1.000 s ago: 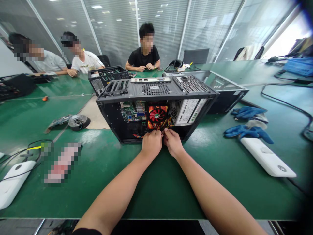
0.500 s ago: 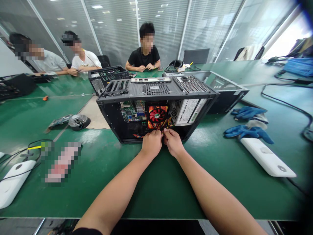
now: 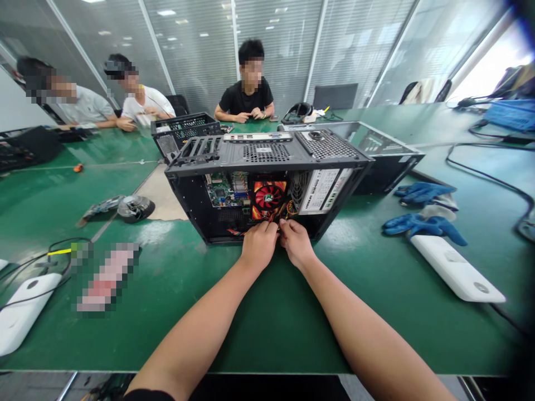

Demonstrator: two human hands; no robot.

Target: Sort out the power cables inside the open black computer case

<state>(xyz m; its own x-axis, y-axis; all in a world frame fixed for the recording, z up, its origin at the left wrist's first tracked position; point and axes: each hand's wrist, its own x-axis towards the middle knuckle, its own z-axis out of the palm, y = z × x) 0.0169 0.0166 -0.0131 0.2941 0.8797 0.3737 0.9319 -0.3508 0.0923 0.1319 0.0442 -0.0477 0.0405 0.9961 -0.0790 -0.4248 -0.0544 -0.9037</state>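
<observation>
An open black computer case (image 3: 217, 157) stands on the green table with its side off. Inside are a green motherboard (image 3: 221, 192), a cooling fan (image 3: 268, 196) with red blades and a power supply (image 3: 326, 191) with a white label. At the lower front of the opening, my left hand (image 3: 259, 242) and my right hand (image 3: 296, 240) meet with fingers pinched. Cables (image 3: 289, 210) in several colours run down to the fingertips. Both hands appear closed on these cables; the exact part between the fingers is hidden.
Blue gloves (image 3: 426, 225) and a white power bank (image 3: 460, 270) lie to the right. A second case (image 3: 388, 167) and a smaller black frame (image 3: 186, 131) stand behind. Left are a clear-and-grey object (image 3: 136, 208) and another white power bank (image 3: 29, 312). Three people sit across the table.
My hands stay at the same spot in the case, with only a slight shift of the left fingers. A person at the back left has raised a hand a little.
</observation>
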